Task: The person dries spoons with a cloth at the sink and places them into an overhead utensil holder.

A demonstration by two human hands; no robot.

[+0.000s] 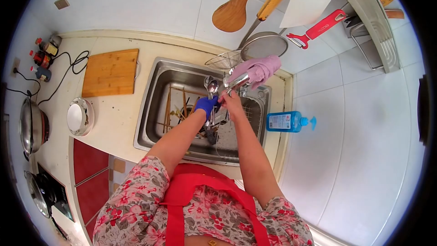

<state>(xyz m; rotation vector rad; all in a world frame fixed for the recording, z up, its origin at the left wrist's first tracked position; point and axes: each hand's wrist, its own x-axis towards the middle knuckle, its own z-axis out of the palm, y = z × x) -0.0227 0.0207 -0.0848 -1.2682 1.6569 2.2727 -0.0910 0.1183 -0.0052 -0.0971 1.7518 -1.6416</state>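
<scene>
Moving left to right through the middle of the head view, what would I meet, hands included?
Metal pot → white bowl → blue-gloved left hand → bare right hand → blue pump bottle.

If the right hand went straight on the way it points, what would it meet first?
Probably the metal faucet, just beyond the right hand in this view; depth is unclear, so whether they already touch can't be told.

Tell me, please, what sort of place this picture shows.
Probably a home kitchen: there are a stainless-steel sink, a wooden cutting board on the counter and a hanging red peeler.
</scene>
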